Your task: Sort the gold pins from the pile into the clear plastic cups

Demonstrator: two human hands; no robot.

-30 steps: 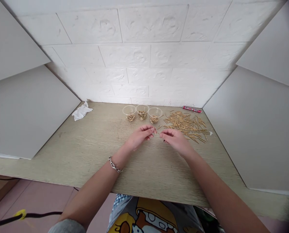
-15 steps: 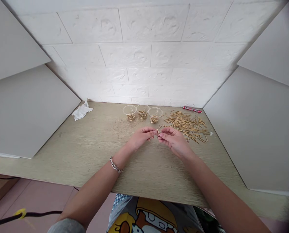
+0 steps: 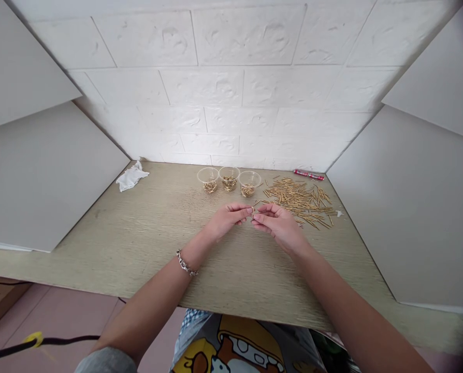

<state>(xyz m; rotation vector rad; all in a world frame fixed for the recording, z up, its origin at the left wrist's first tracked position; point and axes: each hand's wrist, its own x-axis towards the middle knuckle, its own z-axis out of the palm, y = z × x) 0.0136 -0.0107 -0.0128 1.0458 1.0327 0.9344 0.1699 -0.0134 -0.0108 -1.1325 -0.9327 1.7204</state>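
Between both hands, above the middle of the table, is a small gold metal pin [image 3: 252,213]. My left hand [image 3: 228,218] pinches it with thumb and fingertips from the left. From the right, my right hand [image 3: 275,221] grips its lower part the same way; the fingertips hide some of it. Just beyond my right hand a loose pile of gold pins [image 3: 293,196] is spread over the table. Past my hands stand three clear plastic cups in a row: the left cup [image 3: 208,176], the middle cup [image 3: 229,174] and the right cup [image 3: 249,180], each holding small gold pieces.
A crumpled white tissue [image 3: 132,176] lies at the back left of the table [image 3: 146,233]. A red tube-shaped wrapper [image 3: 308,174] is at the back right. Fine brown crumbs are scattered left of the cups. Grey panels [image 3: 418,207] flank both sides, and a white brick-patterned wall closes the back.
Fingers of my right hand have shifted slightly around the pin, which now stands more upright. Both hands otherwise keep their place, and the cups and pile look the same.
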